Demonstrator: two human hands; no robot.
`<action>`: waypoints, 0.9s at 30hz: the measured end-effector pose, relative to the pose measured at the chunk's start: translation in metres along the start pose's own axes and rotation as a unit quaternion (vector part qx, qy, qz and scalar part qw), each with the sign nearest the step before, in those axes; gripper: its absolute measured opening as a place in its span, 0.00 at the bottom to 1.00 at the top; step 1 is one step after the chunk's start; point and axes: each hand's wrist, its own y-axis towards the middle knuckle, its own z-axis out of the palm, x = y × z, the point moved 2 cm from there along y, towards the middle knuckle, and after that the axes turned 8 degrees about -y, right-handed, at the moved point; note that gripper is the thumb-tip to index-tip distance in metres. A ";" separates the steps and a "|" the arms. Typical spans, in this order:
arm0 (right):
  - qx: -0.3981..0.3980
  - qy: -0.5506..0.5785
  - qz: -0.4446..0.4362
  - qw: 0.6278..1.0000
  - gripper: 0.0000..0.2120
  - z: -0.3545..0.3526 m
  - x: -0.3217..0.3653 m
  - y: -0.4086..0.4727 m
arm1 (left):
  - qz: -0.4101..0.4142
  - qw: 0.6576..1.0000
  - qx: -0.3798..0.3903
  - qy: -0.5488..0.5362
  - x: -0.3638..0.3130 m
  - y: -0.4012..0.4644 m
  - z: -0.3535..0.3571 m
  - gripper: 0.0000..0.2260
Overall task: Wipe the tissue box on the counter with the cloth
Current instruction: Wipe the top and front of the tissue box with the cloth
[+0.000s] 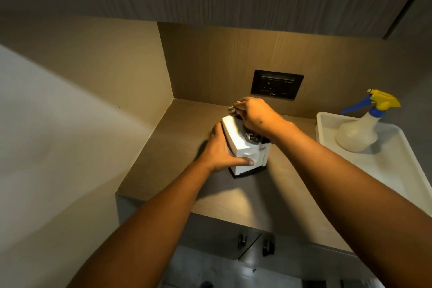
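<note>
Tissue box [243, 147]: white, on counter [182, 124].
Left hand [222, 152]: clamped around box's left side.
Right hand [254, 114]: closed on dark cloth [253, 137], pressing box's top.

Tissue box [243, 147]: a small white box with a dark strip along its bottom edge. It stands on the tabletop [177, 170], near the middle, with one corner turned toward the camera.
Box top: mostly hidden under the cloth; a white strip shows at the 10 o'clock edge.
Box sides: two show, both white, with a dark line down the right one.
Cloth [253, 137]: dark and crumpled, with small light marks. It lies bunched on top of the box, and a bit sticks out past the far end at 12 o'clock.
</note>
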 end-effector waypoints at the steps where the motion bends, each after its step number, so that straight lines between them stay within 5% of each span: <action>1: -0.002 0.004 0.025 1.000 0.12 -0.001 -0.008 -0.001 | -0.006 1.000 0.000 -0.004 0.000 -0.001 0.000 0.65; 7: -0.055 0.083 0.137 0.986 0.12 0.005 -0.042 -0.030 | -0.019 1.000 0.003 -0.024 -0.002 -0.002 0.001 0.63; 12: -0.104 0.085 0.032 0.990 0.10 0.007 -0.015 -0.052 | -0.010 1.000 0.004 -0.014 0.000 -0.001 0.001 0.65; 20: 0.012 -0.017 -0.074 0.997 0.22 0.001 0.031 -0.041 | 0.015 1.000 -0.006 -0.003 -0.005 -0.001 0.003 0.60; 27: 0.052 -0.002 0.007 0.999 0.15 -0.003 0.030 -0.005 | 0.038 0.999 0.000 -0.007 -0.008 -0.002 0.000 0.58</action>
